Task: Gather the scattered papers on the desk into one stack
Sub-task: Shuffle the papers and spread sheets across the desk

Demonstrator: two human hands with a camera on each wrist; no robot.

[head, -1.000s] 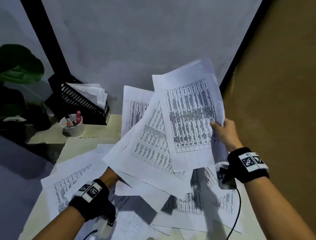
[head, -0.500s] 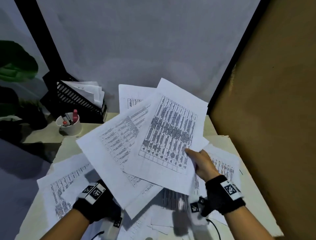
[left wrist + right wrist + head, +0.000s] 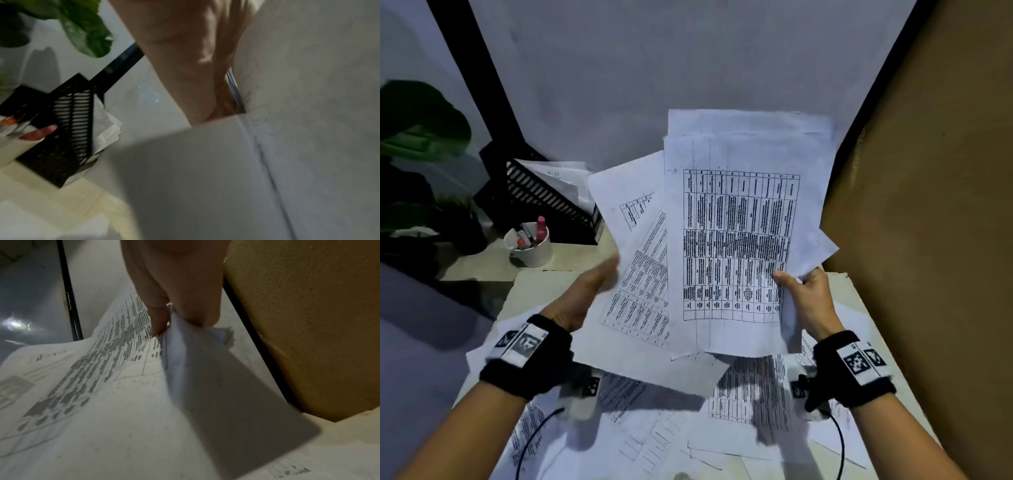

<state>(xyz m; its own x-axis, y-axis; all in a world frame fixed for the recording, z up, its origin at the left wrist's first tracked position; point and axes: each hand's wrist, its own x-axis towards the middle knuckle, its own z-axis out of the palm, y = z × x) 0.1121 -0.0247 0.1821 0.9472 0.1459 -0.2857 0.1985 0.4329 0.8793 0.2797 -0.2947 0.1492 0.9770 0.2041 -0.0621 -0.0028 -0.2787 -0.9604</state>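
Observation:
A bundle of printed papers (image 3: 739, 240) stands nearly upright above the desk (image 3: 534, 284), its sheets fanned out unevenly to the left. My right hand (image 3: 787, 281) pinches the bundle's lower right edge, thumb in front; the right wrist view shows that hand (image 3: 170, 321) with the sheets (image 3: 102, 386) creased under it. My left hand (image 3: 599, 284) lies flat against the bundle's left edge with its fingers straight. In the left wrist view its palm (image 3: 205, 65) faces the sheet edges (image 3: 236, 97). Several loose papers (image 3: 750, 394) lie scattered on the desk below.
A black file tray (image 3: 541, 202) holding sheets stands at the back left, with a white cup of pens (image 3: 530, 246) in front of it. A green plant (image 3: 417, 137) is at the far left. A brown wall (image 3: 928, 240) closes the right side.
The bundle has swung from tilted left to nearly upright. My right hand moved right with it. My left hand rose from under the sheets to their left edge.

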